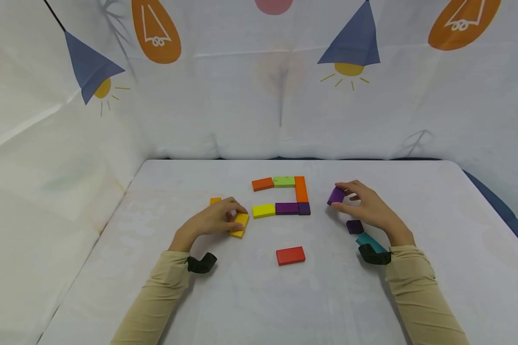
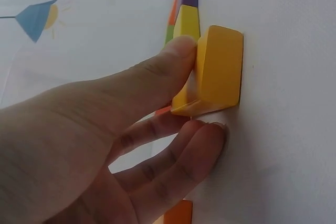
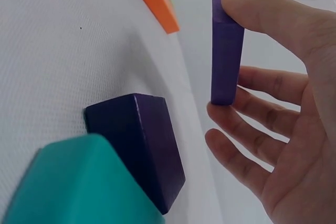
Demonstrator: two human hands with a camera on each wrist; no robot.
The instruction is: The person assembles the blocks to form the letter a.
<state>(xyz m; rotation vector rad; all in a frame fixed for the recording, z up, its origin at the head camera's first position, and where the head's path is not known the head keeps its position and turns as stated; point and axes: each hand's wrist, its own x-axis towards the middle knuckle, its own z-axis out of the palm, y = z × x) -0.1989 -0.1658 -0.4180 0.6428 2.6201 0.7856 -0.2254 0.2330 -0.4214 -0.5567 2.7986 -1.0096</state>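
Purple block (image 3: 226,64) sits between the right fingers (image 3: 273,84).

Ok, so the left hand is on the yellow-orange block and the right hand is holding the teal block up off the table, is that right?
Not quite: the right hand is holding a purple block up off the table, not the teal block, as the right wrist view shows. The left hand is on the yellow-orange block.
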